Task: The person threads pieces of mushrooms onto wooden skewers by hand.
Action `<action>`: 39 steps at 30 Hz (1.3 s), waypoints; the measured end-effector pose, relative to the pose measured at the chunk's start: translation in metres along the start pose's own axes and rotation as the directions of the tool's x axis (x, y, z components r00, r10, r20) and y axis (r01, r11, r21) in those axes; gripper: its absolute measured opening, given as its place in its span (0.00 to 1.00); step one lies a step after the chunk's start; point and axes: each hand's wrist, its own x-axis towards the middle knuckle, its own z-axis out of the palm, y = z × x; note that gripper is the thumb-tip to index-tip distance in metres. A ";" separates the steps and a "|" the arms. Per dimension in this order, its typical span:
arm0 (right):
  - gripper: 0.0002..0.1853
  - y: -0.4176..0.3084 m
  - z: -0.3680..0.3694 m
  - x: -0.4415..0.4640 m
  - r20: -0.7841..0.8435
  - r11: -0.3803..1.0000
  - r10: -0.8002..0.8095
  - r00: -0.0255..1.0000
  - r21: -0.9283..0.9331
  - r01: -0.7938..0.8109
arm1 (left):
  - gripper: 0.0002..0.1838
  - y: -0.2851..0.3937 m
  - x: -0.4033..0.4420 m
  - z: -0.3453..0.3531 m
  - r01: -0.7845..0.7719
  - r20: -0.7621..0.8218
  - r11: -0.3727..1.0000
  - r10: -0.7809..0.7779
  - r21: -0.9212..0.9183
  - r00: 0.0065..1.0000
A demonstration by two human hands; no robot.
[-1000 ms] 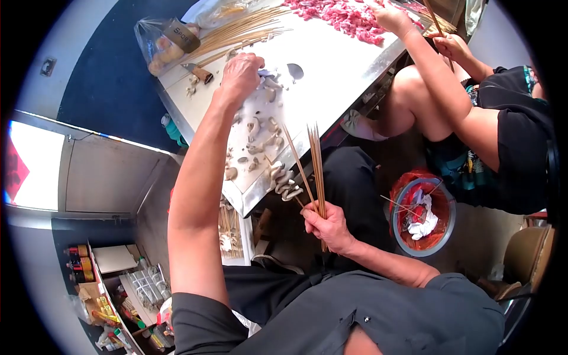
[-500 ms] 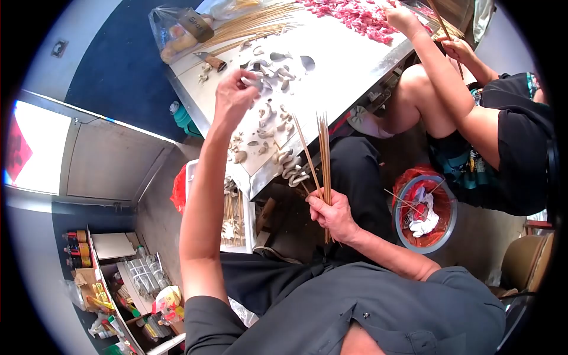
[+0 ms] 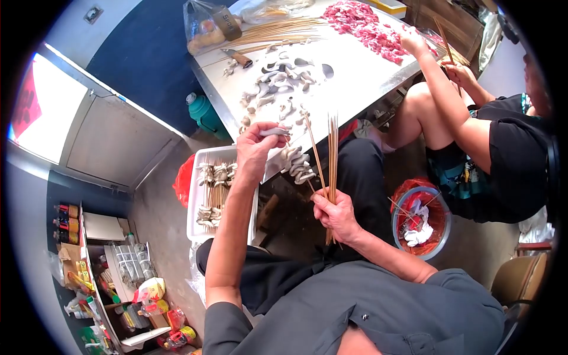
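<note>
My left hand [image 3: 254, 148] pinches a pale grey oyster mushroom piece [image 3: 276, 132] close to the tip of a skewer, just past the table's near edge. Whether the tip has pierced this piece I cannot tell. In my right hand [image 3: 337, 218] is a bundle of bamboo skewers [image 3: 333, 157], held upright. That same hand grips the slanted skewer carrying several threaded mushroom pieces [image 3: 298, 165]. Loose mushroom pieces [image 3: 275, 83] lie spread over the white table [image 3: 343, 77] beyond my hands.
A white tray [image 3: 193, 222] of filled skewers stands left of my knee. Raw meat pieces [image 3: 367, 32], a knife [image 3: 238, 57] and loose skewers lie on the table. A co-worker's arm [image 3: 449, 97] reaches in from the right, above a lined bucket [image 3: 421, 255].
My left hand has come back from the mushroom pile toward the skewer, carrying a mushroom piece. My right hand keeps its grip on the skewers. The view has shifted, showing more of the tray.
</note>
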 end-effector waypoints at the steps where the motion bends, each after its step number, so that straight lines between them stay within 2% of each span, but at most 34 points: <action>1: 0.05 0.001 0.001 -0.001 0.003 1.000 0.003 1.000 0.003 -0.003 | 0.09 -0.001 -0.006 0.001 -0.003 -0.002 1.000 0.003 -0.004 1.000; 3: 0.05 0.004 0.002 -0.004 0.004 1.000 0.007 1.000 -0.018 -0.007 | 0.08 -0.004 -0.018 0.004 0.068 -0.005 0.981 -0.070 -0.182 0.998; 6: 0.05 0.010 0.002 -0.009 0.001 0.999 0.028 1.000 -0.039 -0.028 | 0.08 -0.005 -0.033 0.007 0.108 -0.023 0.968 -0.116 -0.228 0.993; 16: 0.06 0.015 0.005 -0.010 0.008 0.994 0.056 0.998 -0.091 -0.055 | 0.05 -0.021 -0.046 0.003 -0.042 -0.119 0.885 -0.015 -0.463 0.993; 20: 0.06 0.014 0.006 -0.010 0.012 0.994 0.059 0.998 -0.088 -0.058 | 0.05 -0.022 -0.047 0.003 -0.047 -0.131 0.871 -0.020 -0.489 0.991; 26: 0.06 0.014 0.005 -0.010 0.019 0.994 0.063 0.998 -0.094 -0.061 | 0.06 -0.026 -0.049 0.004 -0.131 -0.139 0.862 0.071 -0.489 0.988; 28: 0.06 0.014 0.005 -0.010 0.025 0.994 0.057 0.998 -0.098 -0.055 | 0.06 -0.028 -0.051 0.003 -0.185 -0.127 0.888 0.145 -0.420 0.981; 31: 0.05 0.015 0.005 -0.009 0.019 0.994 0.056 0.998 -0.099 -0.054 | 0.05 -0.027 -0.058 -0.001 -0.097 -0.079 0.910 0.071 -0.402 0.994; 34: 0.05 0.014 0.004 -0.009 0.023 0.993 0.060 0.998 -0.106 -0.058 | 0.05 -0.027 -0.071 0.006 -0.060 -0.101 0.929 0.024 -0.365 0.995; 38: 0.05 0.019 0.002 -0.012 0.005 0.990 0.082 0.997 -0.119 -0.080 | 0.09 -0.031 -0.082 0.010 -0.095 -0.108 0.949 0.065 -0.299 0.992; 39: 0.06 0.019 0.003 -0.011 0.000 0.989 0.079 0.997 -0.122 -0.079 | 0.12 -0.033 -0.084 0.009 -0.078 -0.119 0.941 0.041 -0.329 0.992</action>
